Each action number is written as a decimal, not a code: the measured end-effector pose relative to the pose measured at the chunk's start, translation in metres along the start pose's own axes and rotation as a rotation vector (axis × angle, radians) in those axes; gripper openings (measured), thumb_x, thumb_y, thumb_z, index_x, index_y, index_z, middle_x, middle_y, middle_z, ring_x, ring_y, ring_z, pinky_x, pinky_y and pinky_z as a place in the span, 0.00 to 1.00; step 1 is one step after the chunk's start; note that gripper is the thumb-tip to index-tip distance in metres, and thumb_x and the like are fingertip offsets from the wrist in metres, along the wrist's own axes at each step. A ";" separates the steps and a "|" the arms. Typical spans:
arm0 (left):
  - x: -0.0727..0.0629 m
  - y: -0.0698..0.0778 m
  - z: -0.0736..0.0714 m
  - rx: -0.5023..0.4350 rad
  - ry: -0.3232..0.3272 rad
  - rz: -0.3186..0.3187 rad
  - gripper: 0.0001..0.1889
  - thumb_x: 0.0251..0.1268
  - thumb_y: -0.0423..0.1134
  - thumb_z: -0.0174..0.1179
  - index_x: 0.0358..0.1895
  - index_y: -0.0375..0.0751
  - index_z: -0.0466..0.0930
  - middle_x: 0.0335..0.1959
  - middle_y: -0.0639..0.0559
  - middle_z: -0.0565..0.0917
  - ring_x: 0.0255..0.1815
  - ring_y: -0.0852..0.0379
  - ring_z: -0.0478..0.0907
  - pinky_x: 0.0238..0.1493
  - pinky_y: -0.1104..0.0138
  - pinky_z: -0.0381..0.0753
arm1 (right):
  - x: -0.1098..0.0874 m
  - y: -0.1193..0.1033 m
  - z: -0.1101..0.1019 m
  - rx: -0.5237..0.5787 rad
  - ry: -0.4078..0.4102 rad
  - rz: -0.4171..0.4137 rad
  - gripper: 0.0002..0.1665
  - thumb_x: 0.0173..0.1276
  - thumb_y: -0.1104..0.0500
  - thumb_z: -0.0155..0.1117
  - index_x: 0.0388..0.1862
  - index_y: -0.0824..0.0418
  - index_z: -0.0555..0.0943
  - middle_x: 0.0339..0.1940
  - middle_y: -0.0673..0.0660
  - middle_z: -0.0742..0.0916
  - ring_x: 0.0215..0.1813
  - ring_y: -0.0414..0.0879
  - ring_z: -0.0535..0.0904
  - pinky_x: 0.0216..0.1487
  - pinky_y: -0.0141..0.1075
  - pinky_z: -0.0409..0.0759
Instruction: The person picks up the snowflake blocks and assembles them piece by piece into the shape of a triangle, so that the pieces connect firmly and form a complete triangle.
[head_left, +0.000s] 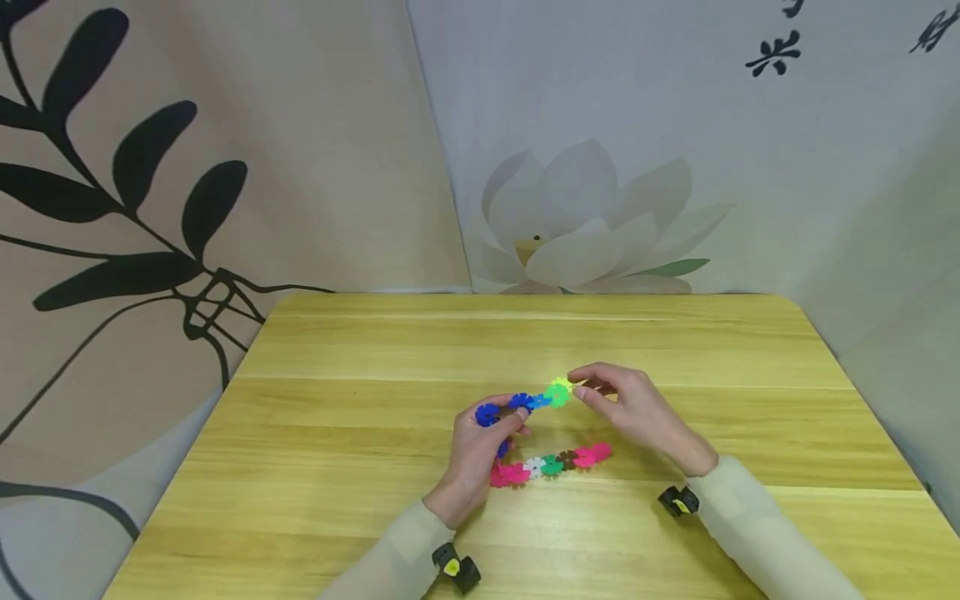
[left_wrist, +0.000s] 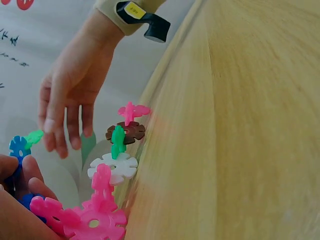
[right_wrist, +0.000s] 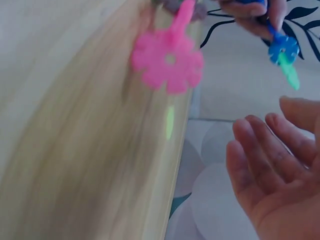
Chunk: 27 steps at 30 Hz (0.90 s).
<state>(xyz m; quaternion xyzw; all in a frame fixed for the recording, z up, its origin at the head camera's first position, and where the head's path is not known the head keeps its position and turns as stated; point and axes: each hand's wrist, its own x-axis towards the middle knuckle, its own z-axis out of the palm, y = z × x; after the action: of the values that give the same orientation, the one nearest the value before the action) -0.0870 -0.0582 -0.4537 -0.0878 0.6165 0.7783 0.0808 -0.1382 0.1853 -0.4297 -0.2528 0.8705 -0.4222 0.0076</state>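
My left hand [head_left: 480, 446] grips the blue part of a chain of snowflake-shaped plastic discs. From its fingers a light blue disc [left_wrist: 20, 147] and a green disc [head_left: 557, 395] stick out to the right. The other stretch runs through pink discs [left_wrist: 95, 222], a white disc [left_wrist: 115, 168], a green one, a brown disc [head_left: 567, 460] and pink at the far end. Close to the green disc, my right hand [head_left: 630, 404] has loosely bent fingers with nothing between them in the right wrist view. A yellow-green disc [right_wrist: 170, 122] appears there edge-on and blurred, apart from the hand.
The wooden table [head_left: 337, 467] spreads under both hands, its far edge against a patterned backdrop [head_left: 600, 100]. Black wrist devices [head_left: 456, 568] sit at the cuffs of both pale sleeves [head_left: 765, 525].
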 end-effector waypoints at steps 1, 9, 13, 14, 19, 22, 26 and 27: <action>0.000 0.000 0.000 -0.004 0.004 0.002 0.15 0.65 0.37 0.72 0.51 0.35 0.85 0.37 0.39 0.90 0.34 0.50 0.86 0.31 0.68 0.78 | 0.001 0.002 -0.001 -0.014 -0.005 0.001 0.16 0.78 0.59 0.63 0.59 0.64 0.83 0.54 0.57 0.89 0.49 0.50 0.87 0.50 0.47 0.86; 0.002 -0.002 -0.001 -0.030 0.011 0.011 0.15 0.64 0.34 0.72 0.51 0.34 0.85 0.35 0.41 0.89 0.32 0.51 0.85 0.30 0.68 0.78 | 0.013 0.017 -0.002 -0.092 -0.076 0.016 0.18 0.75 0.61 0.67 0.61 0.64 0.83 0.58 0.56 0.87 0.59 0.55 0.83 0.58 0.52 0.83; 0.002 -0.001 -0.001 -0.034 0.013 0.014 0.15 0.65 0.34 0.72 0.52 0.34 0.84 0.35 0.41 0.89 0.33 0.52 0.85 0.31 0.68 0.79 | 0.021 0.020 -0.001 -0.126 -0.130 0.034 0.20 0.75 0.61 0.66 0.64 0.62 0.81 0.61 0.57 0.86 0.62 0.57 0.81 0.62 0.54 0.80; 0.002 -0.001 -0.001 -0.032 0.012 0.014 0.15 0.65 0.35 0.72 0.52 0.34 0.84 0.35 0.41 0.89 0.33 0.52 0.86 0.32 0.68 0.79 | 0.023 0.021 -0.001 -0.138 -0.145 0.033 0.21 0.75 0.61 0.66 0.65 0.62 0.81 0.61 0.58 0.86 0.63 0.57 0.81 0.63 0.54 0.80; 0.001 -0.001 -0.001 -0.023 0.006 0.012 0.15 0.66 0.37 0.72 0.52 0.34 0.84 0.35 0.42 0.89 0.34 0.52 0.85 0.34 0.67 0.80 | 0.032 0.023 0.002 -0.198 -0.208 0.015 0.23 0.76 0.61 0.66 0.67 0.64 0.79 0.64 0.60 0.84 0.66 0.59 0.79 0.67 0.55 0.76; 0.001 -0.001 -0.001 -0.024 0.002 0.015 0.15 0.66 0.37 0.72 0.52 0.33 0.84 0.35 0.42 0.89 0.34 0.52 0.84 0.34 0.67 0.79 | 0.037 0.025 0.003 -0.217 -0.240 0.015 0.23 0.75 0.63 0.66 0.67 0.65 0.79 0.64 0.61 0.84 0.66 0.59 0.79 0.67 0.54 0.76; 0.001 0.000 -0.001 -0.021 0.002 0.019 0.15 0.66 0.37 0.72 0.52 0.33 0.84 0.34 0.43 0.88 0.32 0.53 0.83 0.33 0.68 0.78 | 0.042 0.027 0.005 -0.233 -0.270 0.023 0.23 0.74 0.65 0.66 0.66 0.66 0.80 0.62 0.62 0.84 0.62 0.58 0.81 0.64 0.53 0.79; 0.001 0.000 -0.001 -0.018 0.003 0.018 0.15 0.66 0.37 0.72 0.52 0.33 0.84 0.34 0.43 0.88 0.32 0.53 0.83 0.32 0.68 0.78 | 0.043 0.028 0.006 -0.236 -0.276 0.021 0.23 0.74 0.65 0.66 0.66 0.66 0.80 0.61 0.63 0.84 0.61 0.57 0.81 0.62 0.52 0.80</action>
<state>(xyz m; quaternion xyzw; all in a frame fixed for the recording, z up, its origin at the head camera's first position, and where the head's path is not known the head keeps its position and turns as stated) -0.0880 -0.0589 -0.4545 -0.0840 0.6104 0.7843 0.0721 -0.1864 0.1762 -0.4451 -0.2986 0.9072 -0.2782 0.1017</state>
